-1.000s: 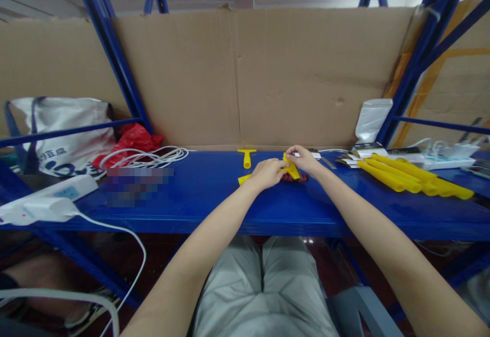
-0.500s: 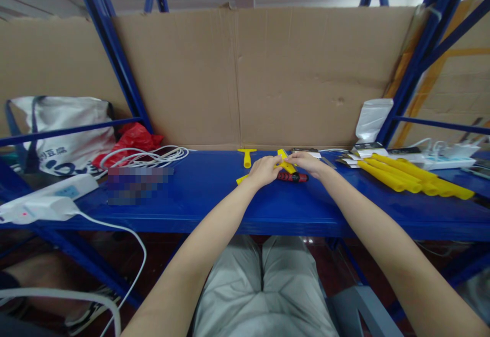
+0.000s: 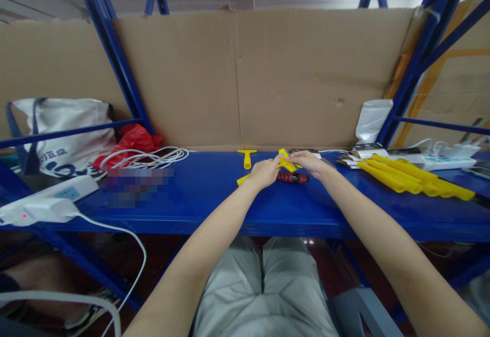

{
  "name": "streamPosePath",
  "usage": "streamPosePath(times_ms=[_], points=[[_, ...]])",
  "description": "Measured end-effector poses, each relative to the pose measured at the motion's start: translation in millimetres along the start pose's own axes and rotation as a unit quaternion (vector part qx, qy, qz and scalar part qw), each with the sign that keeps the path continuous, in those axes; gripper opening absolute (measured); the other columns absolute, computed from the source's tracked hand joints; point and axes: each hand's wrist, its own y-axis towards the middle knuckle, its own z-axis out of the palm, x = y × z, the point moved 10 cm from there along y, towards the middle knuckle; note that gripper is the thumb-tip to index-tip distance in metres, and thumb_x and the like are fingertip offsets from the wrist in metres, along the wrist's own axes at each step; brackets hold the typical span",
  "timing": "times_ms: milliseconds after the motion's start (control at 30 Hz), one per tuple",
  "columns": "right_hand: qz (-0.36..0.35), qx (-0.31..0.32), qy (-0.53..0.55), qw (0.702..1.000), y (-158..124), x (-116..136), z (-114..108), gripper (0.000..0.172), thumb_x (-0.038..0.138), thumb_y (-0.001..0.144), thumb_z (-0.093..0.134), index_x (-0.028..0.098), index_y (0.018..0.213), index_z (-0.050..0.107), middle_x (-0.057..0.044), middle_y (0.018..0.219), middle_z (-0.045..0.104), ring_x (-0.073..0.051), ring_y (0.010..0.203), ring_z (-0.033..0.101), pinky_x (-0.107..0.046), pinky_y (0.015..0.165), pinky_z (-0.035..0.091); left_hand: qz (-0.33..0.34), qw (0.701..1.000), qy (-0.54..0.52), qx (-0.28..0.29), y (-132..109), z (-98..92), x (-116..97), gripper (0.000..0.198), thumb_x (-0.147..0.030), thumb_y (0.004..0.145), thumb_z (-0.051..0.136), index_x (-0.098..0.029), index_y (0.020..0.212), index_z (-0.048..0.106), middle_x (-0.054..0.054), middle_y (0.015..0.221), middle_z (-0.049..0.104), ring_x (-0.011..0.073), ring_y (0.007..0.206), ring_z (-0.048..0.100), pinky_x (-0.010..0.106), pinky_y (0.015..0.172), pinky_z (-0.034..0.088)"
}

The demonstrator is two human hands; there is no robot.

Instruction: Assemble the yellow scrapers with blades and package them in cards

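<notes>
Between my two hands, just above the blue shelf top, is a yellow T-shaped plastic piece (image 3: 287, 162). My left hand (image 3: 265, 173) is closed, its fingers pinching the near left side of the piece. From the other side my right hand (image 3: 309, 162) pinches it with thumb and fingers. Right below lies a red and black handle (image 3: 293, 177), probably of a screwdriver; its left end is hidden behind my left hand. Another yellow part (image 3: 242, 179) pokes out left of that hand, mostly covered. Farther back, a second yellow T-shaped piece (image 3: 247, 159) lies with its crossbar away from me.
Several yellow tubes (image 3: 415, 174) lie at the right beside small boxes (image 3: 369, 149) and a white power strip (image 3: 446, 161). To the left are coiled white cables (image 3: 168, 157), a red bag (image 3: 140, 140), a cloth bag (image 3: 69, 133) and another power strip (image 3: 69, 189). Cardboard (image 3: 291, 81) stands behind.
The yellow piece between my hands has turned slightly and shows a little more of itself. Both hands have shifted only a little. The other things lie as before.
</notes>
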Motion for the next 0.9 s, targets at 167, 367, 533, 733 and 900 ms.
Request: streamPosePath(times_ms=[167,367,533,733,900], points=[[0.002,0.013,0.003,1.000,-0.7,-1.0,3.4,0.027,0.043,0.066,0.068,0.017,0.061,0.064,-0.003,0.067,0.066,-0.013,0.065,0.055,-0.026,0.064,0.042,-0.018,1.000,0.008,0.007,-0.7,0.2,3.8,0.058,-0.020,0.087,0.046,-0.026,0.143,0.031,0.010,0.112,0.065,0.0244,0.100,0.063,0.041,0.088,0.046],[-0.013,0.005,0.091,0.996,6.2,0.8,-1.6,0.022,0.038,0.077,0.059,0.017,0.077,0.066,-0.007,0.089,0.069,-0.016,0.083,0.062,-0.028,0.076,0.048,-0.036,0.998,-0.040,-0.022,-0.5,-12.7,6.8,0.061,-0.023,0.084,0.049,-0.025,0.143,0.033,0.009,0.114,0.065,0.0247,0.103,0.062,0.038,0.089,0.046],[0.019,-0.208,-0.124,0.970,7.2,-22.9,-75.2,0.035,0.016,0.082,0.046,0.016,0.115,0.060,-0.014,0.112,0.064,-0.022,0.100,0.062,-0.036,0.085,0.048,-0.066,0.971,-0.190,-0.131,3.8,-38.5,27.9,0.054,-0.018,0.083,0.048,-0.025,0.136,0.042,0.006,0.116,0.064,0.0199,0.104,0.060,0.029,0.087,0.046],[0.138,-0.176,-0.404,0.887,5.6,-67.5,-116.7,0.048,0.007,0.076,0.047,0.012,0.122,0.060,-0.018,0.124,0.058,-0.032,0.117,0.053,-0.040,0.095,0.042,-0.200,0.841,-0.476,-0.163,2.8,-30.0,65.8,0.028,-0.013,0.083,0.039,-0.018,0.108,0.051,-0.006,0.060,0.052,0.0052,0.040,0.046,0.017,0.044,0.041],[0.167,-0.136,-0.445,0.869,5.7,-77.7,-110.2,0.053,0.009,0.074,0.049,0.016,0.125,0.058,-0.016,0.124,0.058,-0.030,0.118,0.052,-0.039,0.095,0.043,-0.224,0.728,-0.644,-0.073,1.8,-3.3,47.9,0.013,-0.008,0.082,0.041,-0.019,0.075,0.040,-0.012,0.048,0.035,0.0016,0.031,0.032,0.013,0.036,0.027]])
